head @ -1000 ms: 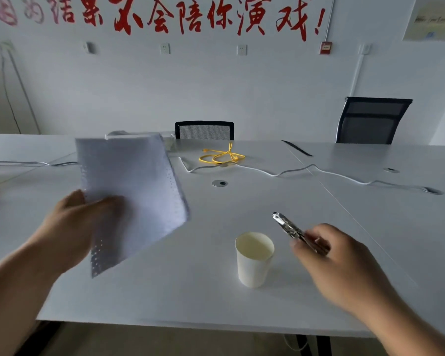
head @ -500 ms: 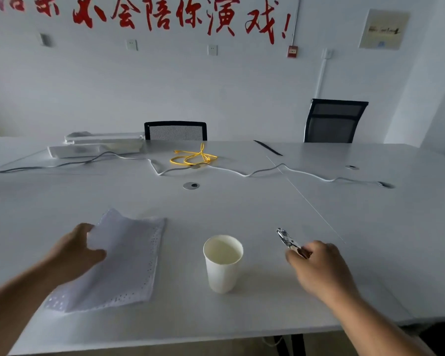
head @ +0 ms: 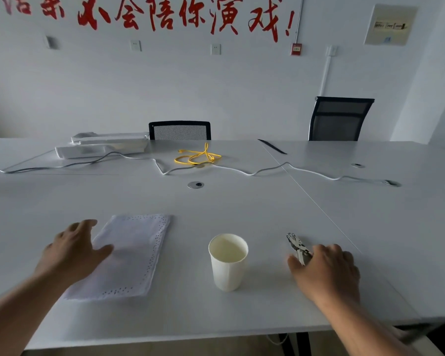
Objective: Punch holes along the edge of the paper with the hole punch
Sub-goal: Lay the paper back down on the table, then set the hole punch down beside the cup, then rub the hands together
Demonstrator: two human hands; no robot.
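I see a white table (head: pixel 242 214) in a white-walled office, red Chinese characters (head: pixel 180 14) painted across the wall; I read 不会陪你演戏! A white paper cup (head: pixel 228 260) stands near the front edge. Left of the cup, the paper (head: pixel 131 255), holes along its edges, lies flat under my open left hand (head: pixel 73 253). Right of the cup, my right hand (head: pixel 324 271) curls around the metal hole punch (head: pixel 297 246).
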